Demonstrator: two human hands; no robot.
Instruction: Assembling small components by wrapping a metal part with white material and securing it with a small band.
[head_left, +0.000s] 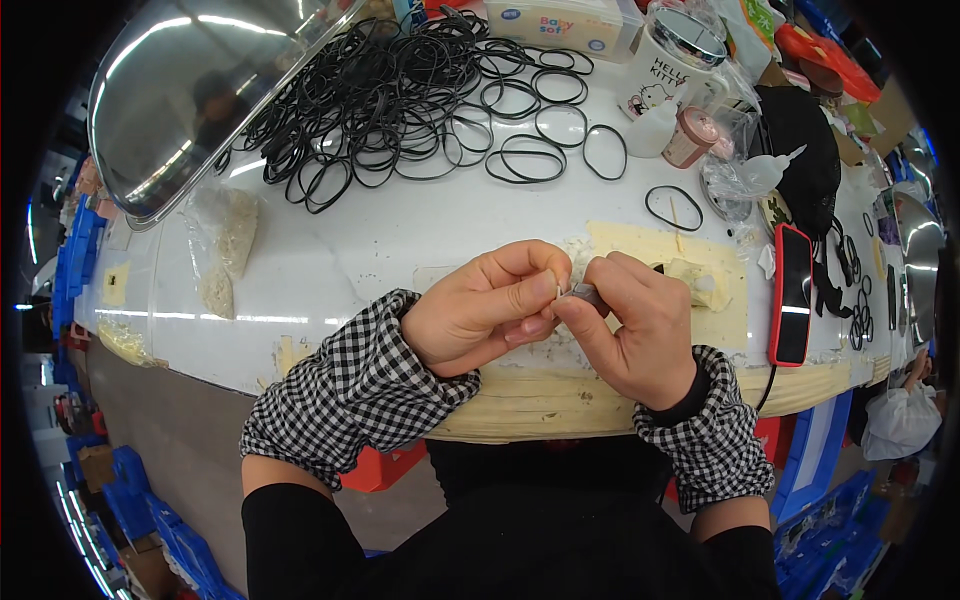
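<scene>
My left hand (490,305) and my right hand (640,315) meet near the table's front edge. Thumb and index finger of the left are pinched on a tiny pale piece, too small to name. The right is closed around a small grey object (586,294), mostly hidden by the fingers, whose tip touches or nearly touches the left fingertips. Beyond the hands, a single black rubber ring (674,209) lies apart from a large tangled heap of black rubber rings (370,95).
A shiny metal bowl (180,100) leans at the far left, near a clear bag of pale bits (230,245). On the right lie a red-edged phone (791,295) with a cable, a squeeze bottle (770,172) and a white cup (670,65). Yellowish tape (560,400) covers the table's front edge.
</scene>
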